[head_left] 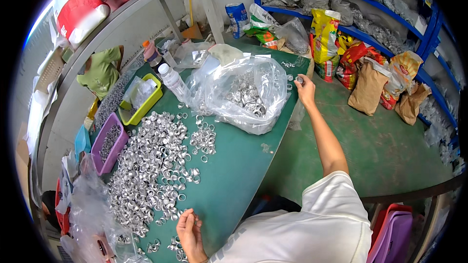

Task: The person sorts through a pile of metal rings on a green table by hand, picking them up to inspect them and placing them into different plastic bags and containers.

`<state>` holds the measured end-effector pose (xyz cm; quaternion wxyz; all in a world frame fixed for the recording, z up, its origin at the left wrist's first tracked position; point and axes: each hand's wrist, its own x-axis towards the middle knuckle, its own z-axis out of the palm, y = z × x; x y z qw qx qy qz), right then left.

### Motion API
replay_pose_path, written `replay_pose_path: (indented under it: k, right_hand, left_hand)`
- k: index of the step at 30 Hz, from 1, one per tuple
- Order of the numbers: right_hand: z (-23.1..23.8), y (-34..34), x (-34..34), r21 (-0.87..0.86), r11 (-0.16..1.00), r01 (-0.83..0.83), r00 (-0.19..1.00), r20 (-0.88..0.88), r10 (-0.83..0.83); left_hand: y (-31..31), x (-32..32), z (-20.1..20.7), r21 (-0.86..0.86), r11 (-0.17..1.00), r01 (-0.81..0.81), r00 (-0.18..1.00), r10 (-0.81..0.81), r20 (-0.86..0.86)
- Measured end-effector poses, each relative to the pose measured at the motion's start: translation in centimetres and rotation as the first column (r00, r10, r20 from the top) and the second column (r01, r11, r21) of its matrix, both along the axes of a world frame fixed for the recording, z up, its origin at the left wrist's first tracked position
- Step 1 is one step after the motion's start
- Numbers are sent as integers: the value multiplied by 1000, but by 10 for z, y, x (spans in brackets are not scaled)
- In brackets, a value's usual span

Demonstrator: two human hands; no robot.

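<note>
A wide heap of silvery metal rings covers the left part of the green tabletop. My left hand is at the heap's near right edge, its fingers curled together; what they hold, if anything, is hidden. At the table's far right edge my right hand pinches a small metal ring, beside a few loose rings. To its left stands an open clear plastic bag with more rings inside. A smaller cluster of rings lies between the bag and the heap.
Beyond the heap are a purple basket, a yellow-green basket and a white bottle. Printed sacks and a brown paper bag stand at right, before blue shelving. Another person is at far left.
</note>
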<state>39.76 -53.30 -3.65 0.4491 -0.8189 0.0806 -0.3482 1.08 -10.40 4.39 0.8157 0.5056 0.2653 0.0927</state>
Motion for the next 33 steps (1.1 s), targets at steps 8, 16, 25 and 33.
replay_pose_path:
  k: [8,16,25,33]
  right_hand:
    - [-23,-8,39,-213,976,44,994,-87,-64]
    - [9,15,17,-344,939,-30,982,-185,-37]
    - [91,107,-99,-173,977,-126,807,555,203]
    - [89,312,-207,-97,-11,-995,12,-231,973]
  left_hand:
    - [-5,3,-6,-5,1000,-10,1000,10,-24]
    - [14,-8,-18,248,965,-83,995,93,-29]
    - [51,-10,-31,960,188,210,944,216,-248]
    - [46,-1,-48,926,140,350,858,350,-377]
